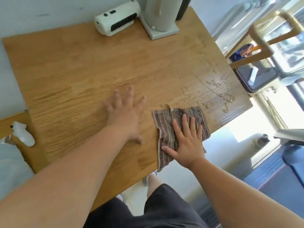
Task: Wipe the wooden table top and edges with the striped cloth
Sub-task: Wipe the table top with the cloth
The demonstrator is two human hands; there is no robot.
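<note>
The wooden table top fills the middle of the view. The striped cloth lies flat near the table's front right edge, one corner hanging over it. My right hand presses flat on the cloth, fingers spread. My left hand rests palm down on bare wood just left of the cloth, fingers apart, holding nothing. Water drops and streaks shine on the wood beyond the cloth, toward the right corner.
A white heater-like device and a tall grey appliance on a square base stand at the table's far edge by the wall. A white spray bottle lies on a lower surface at left. A wooden chair stands at right.
</note>
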